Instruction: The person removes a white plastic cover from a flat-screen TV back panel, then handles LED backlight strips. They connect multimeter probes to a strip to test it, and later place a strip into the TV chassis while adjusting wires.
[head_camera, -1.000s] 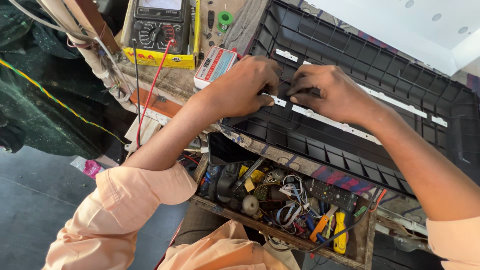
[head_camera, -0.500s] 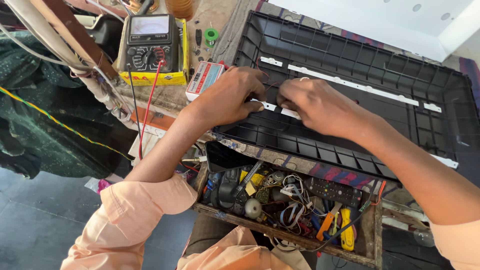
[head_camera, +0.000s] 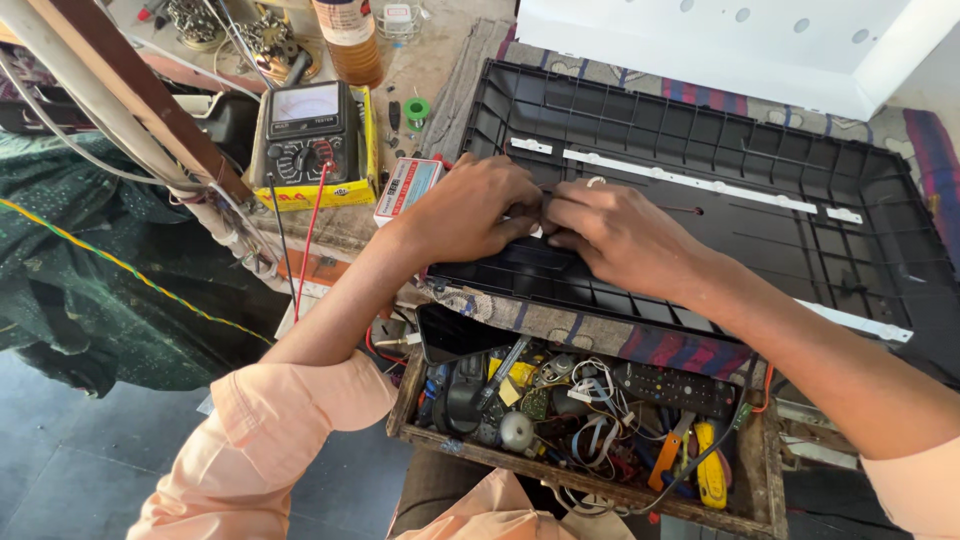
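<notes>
Pinching with both hands, I work at one spot on the near white strip (head_camera: 540, 231), which lies inside the black ribbed panel (head_camera: 800, 250) on the worktop (head_camera: 440, 70). My left hand (head_camera: 480, 210) is curled, its fingertips closed on the strip's end; my right hand (head_camera: 615, 235) is likewise curled, its fingertips meeting those of the left at the same point. Only a small pale piece of the strip shows between the fingers, so how much of it each hand holds I cannot tell; more of the same strip reappears beyond my right forearm, toward the panel's right edge.

Beyond my hands, a second long white strip (head_camera: 690, 182) runs across the panel, with short white pieces off each end. Farther still, a white sheet with round holes (head_camera: 740, 45) rests against the panel's far edge. To the left of my left hand, a small red-and-white box (head_camera: 408, 188) lies just beside the wrist, and past it stands a yellow-cased multimeter (head_camera: 312, 140) with red and black leads. Nearer to me than my hands, an open wooden drawer (head_camera: 590, 425) holds tangled wires, a remote control (head_camera: 675, 388) and a yellow-handled tool (head_camera: 710, 465).
</notes>
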